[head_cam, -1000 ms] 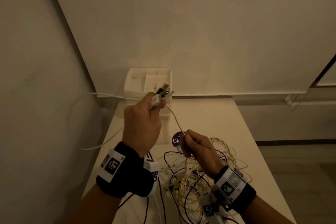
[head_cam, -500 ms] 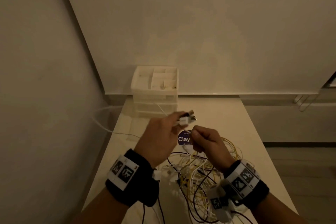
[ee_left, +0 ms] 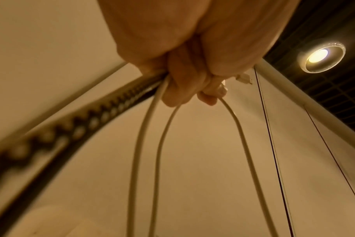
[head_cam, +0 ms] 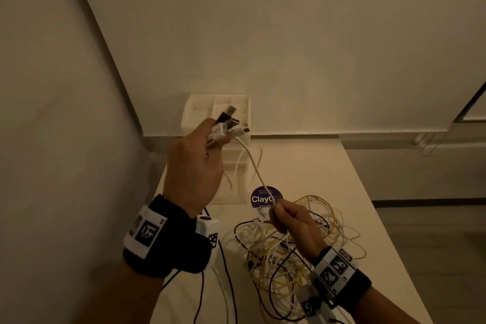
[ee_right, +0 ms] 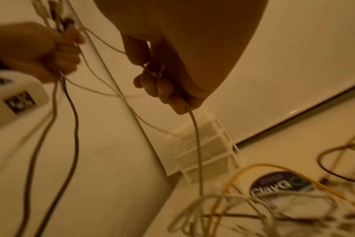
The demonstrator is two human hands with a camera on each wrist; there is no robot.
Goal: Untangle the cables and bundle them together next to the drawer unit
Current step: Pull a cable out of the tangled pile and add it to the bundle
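Note:
My left hand point(head_cam: 200, 160) is raised in front of the white drawer unit point(head_cam: 236, 163) and grips a bunch of cable ends point(head_cam: 226, 123), black and white plugs sticking out above its fingers point(ee_left: 182, 86). A white cable point(head_cam: 252, 163) runs taut from that bunch down to my right hand point(head_cam: 289, 221), which pinches it just above the tangle point(head_cam: 292, 252) of yellow, white and black cables on the table. In the right wrist view the white cable point(ee_right: 197, 136) leaves my right hand's curled fingers point(ee_right: 162, 89) and drops into the pile.
A round purple sticker point(head_cam: 263, 198) lies on the pale table point(head_cam: 328, 179) between drawer unit and tangle. Walls close in the table's far and left sides. Black and white cables point(head_cam: 226, 279) hang from my left hand over the near table.
My left hand has lifted up and away from my right hand with the plug ends, drawing the white cable taut between the two hands. My right hand stays low over the tangle.

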